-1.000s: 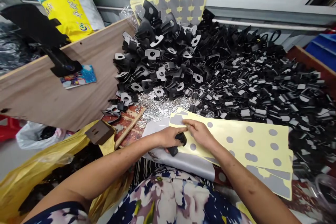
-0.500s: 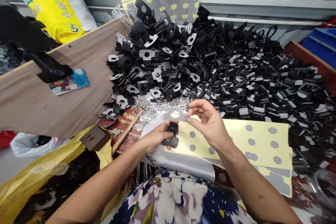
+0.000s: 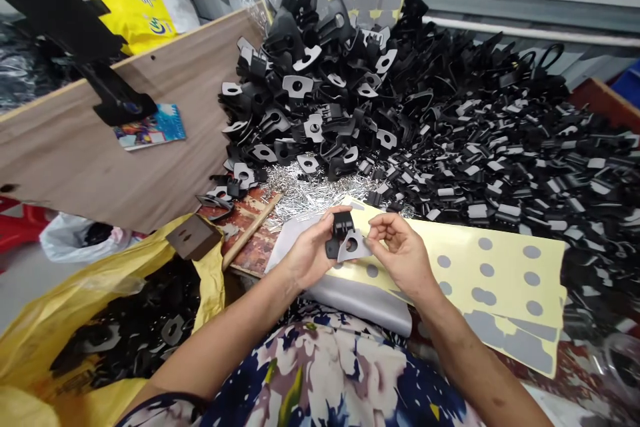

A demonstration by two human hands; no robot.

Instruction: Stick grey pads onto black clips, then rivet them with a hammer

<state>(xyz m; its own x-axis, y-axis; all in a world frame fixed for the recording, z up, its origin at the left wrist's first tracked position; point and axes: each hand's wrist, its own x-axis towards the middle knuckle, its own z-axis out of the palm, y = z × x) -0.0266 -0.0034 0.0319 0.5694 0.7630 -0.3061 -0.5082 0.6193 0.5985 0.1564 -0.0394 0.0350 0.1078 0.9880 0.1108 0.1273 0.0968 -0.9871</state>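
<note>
In my left hand (image 3: 313,253) I hold a black plastic clip part (image 3: 343,224), its ridged end facing up. My right hand (image 3: 403,250) pinches the edge of a grey sticker (image 3: 354,247) with a round hole. The sticker lies over the lower part of the black piece; whether it is stuck down I cannot tell. Beneath both hands spreads a yellow backing sheet (image 3: 460,243) dotted with grey circles. A rolled grey sheet (image 3: 365,307) lies at the table's near edge, close to my lap.
Black clip parts (image 3: 315,127), many with grey stickers, are heaped behind my hands. Loose metal pins (image 3: 305,190) lie before them. A wooden stick (image 3: 253,230) rests left, near a yellow sack (image 3: 213,280) of black parts. A wooden board (image 3: 75,140) walls off the left side.
My right hand has brought the grey sticker down from above onto the black part. My left hand has turned the part and opened toward me. The view has shifted slightly.
</note>
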